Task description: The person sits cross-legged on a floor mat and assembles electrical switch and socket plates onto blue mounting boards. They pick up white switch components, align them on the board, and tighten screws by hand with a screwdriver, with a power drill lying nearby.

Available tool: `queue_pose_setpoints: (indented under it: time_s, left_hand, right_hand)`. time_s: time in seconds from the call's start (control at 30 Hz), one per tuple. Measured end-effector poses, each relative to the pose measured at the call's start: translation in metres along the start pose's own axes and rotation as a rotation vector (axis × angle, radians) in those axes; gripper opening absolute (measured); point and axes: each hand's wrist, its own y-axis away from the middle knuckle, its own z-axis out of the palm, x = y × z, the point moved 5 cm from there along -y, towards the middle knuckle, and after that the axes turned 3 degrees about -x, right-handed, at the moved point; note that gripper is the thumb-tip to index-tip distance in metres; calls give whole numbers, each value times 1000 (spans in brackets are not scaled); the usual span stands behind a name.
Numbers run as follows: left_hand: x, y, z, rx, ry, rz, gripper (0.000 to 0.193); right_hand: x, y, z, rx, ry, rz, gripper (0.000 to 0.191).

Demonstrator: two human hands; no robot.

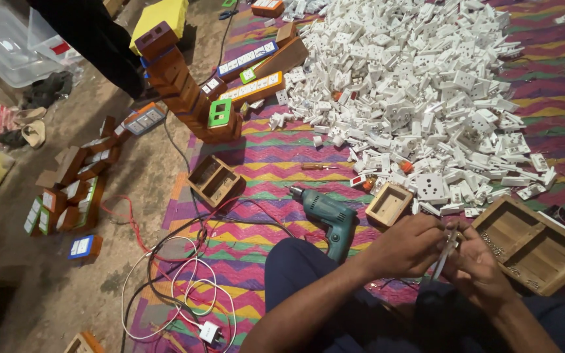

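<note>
My left hand (405, 245) and my right hand (475, 265) meet over my lap at the lower right. Both are closed around a small metal part (449, 245), thin and silvery, held between the fingertips. What exactly it is stays hard to tell. A teal electric drill (327, 217) lies on the striped mat just left of my left hand, next to my knee. A small open wooden box (388, 204) sits just above my hands.
A big heap of white plastic socket parts (426, 91) fills the upper right. A wooden tray with screws (531, 245) lies right of my hands. Stacked wooden boxes (184, 85), another open box (214, 180), a screwdriver (318, 167) and tangled cables (178, 281) lie left.
</note>
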Motion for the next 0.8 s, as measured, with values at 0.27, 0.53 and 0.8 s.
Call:
queue_pose_setpoints:
  time_s: [0.27,0.53,0.8]
  left_hand:
    - [-15,8,4,14,408,-306,18]
    - [-36,17,26,-61,546,-329,22]
    - [-42,25,39,-177,484,-327,20]
  right_hand:
    - [-3,0,5,114,78,24,59]
    - [-20,-3,27,89,177,-33,47]
    - [-40,8,26,86,774,-77,30]
